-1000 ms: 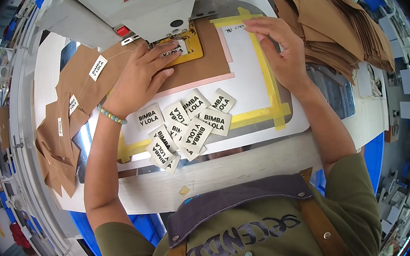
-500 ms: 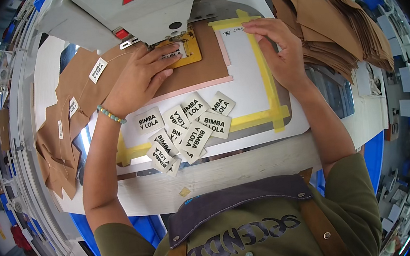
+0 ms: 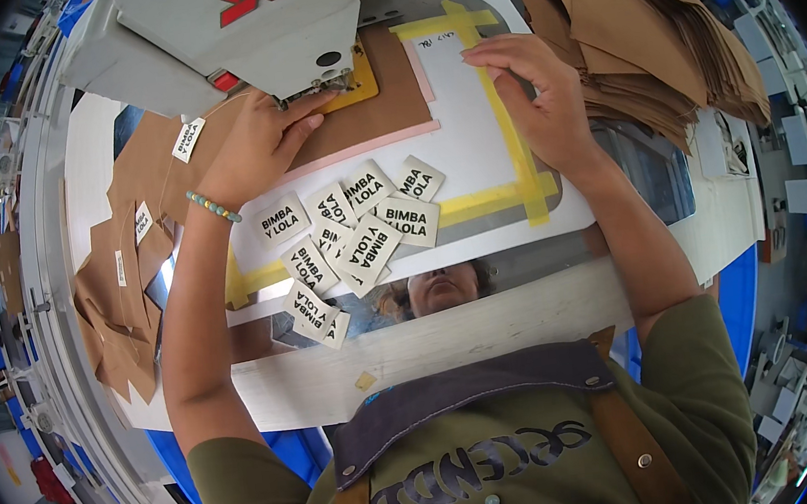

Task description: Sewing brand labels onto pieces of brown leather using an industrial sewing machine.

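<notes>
My left hand (image 3: 260, 154) reaches under the grey sewing machine head (image 3: 204, 42), fingers stretched and thumb apart, fingertips partly hidden at the yellow plate (image 3: 361, 84). That plate sits on a brown piece (image 3: 375, 117) edged with pink strips, atop a white board (image 3: 466, 147) with yellow tape. My right hand (image 3: 539, 95) has curved, parted fingers at the board's right-hand tape, holding nothing. Several white printed labels (image 3: 374, 250) lie loose in a pile below my hands.
Stacks of brown cut pieces (image 3: 599, 54) stand at right. More brown pieces (image 3: 116, 322) with labels and thread lie at left. A shiny metal strip (image 3: 524, 279) with a reflected head runs along the near table edge (image 3: 452, 335). Blue bins (image 3: 745, 314) are below.
The board, brown piece, yellow plate and both hands have shifted away from me, baring more of the shiny strip. The label in the plate is now hidden under the machine head.
</notes>
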Motion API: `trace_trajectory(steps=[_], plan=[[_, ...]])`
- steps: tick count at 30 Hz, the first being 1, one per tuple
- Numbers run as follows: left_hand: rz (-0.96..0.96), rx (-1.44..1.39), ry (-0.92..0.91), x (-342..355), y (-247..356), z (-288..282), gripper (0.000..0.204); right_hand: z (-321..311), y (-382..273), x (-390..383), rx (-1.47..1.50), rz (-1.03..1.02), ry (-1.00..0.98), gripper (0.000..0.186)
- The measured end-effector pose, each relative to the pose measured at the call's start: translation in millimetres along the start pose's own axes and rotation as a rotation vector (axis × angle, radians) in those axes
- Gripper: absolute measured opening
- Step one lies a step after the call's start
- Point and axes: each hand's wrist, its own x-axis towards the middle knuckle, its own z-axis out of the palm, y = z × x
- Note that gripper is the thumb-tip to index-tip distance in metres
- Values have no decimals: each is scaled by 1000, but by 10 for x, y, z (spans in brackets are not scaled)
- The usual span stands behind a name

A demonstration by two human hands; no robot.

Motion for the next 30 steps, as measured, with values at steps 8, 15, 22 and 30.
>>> trace_trajectory(steps=[8,15,22,30], plan=[[-352,-44,7,-103,104,-163,42,-40,43,-42,-14,-30,2,26],[-299,-222,79,-487,-217,-221,63,-46,-114,-51,96,100,-192,26],[-121,-17,101,-679,-508,-213,77,106,-921,-59,-122,-379,-625,38],[-90,-95,29,-571,-123,-63,76,600,-1330,-637,-83,-783,-755,30]])
